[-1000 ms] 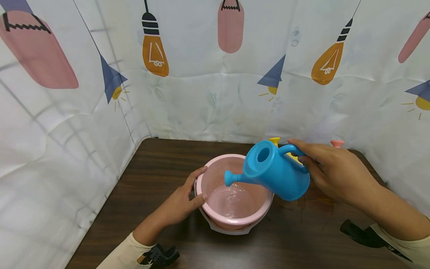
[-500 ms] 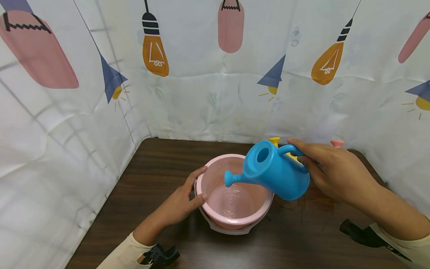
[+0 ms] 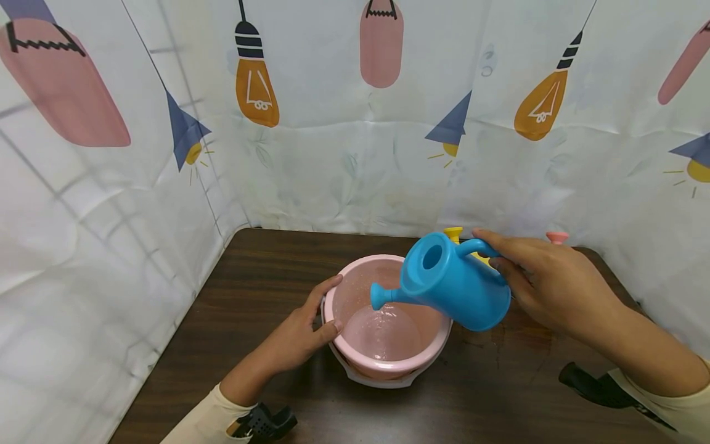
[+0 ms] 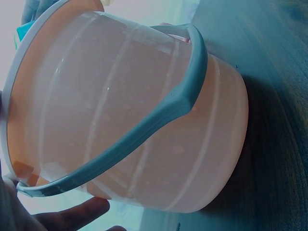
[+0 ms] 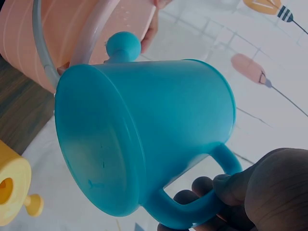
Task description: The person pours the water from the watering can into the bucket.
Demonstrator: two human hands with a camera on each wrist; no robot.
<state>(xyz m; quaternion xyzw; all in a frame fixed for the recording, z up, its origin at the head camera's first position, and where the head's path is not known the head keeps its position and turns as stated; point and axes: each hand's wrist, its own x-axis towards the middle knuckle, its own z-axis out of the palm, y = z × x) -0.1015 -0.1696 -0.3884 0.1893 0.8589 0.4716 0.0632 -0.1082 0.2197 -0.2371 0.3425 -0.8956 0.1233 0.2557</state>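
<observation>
Gripping the blue can [image 3: 457, 290] by its handle [image 3: 480, 246], the right hand [image 3: 546, 287] holds it tipped over the bucket [image 3: 383, 366], spout [image 3: 383, 296] above the inside. The left hand [image 3: 296, 336] grips the left rim. Shallow water [image 3: 379, 336] seems to cover the bottom; I'd call the pouring underway, unfinished. What's left in the can I can't tell. Far right sits a yellow can [image 3: 453, 234].

**Bright Head View, Dull Wrists**

Even light brightened the white cloth [image 3: 333, 172] in the head view, while a pale sheen glossed the near table [image 3: 377, 414]. The left wrist picture had a blue-green cast, shadow darkening beside the bucket [image 4: 120, 96]. The right wrist picture looked muted, the right hand [image 5: 276, 192] heavily shaded.
</observation>
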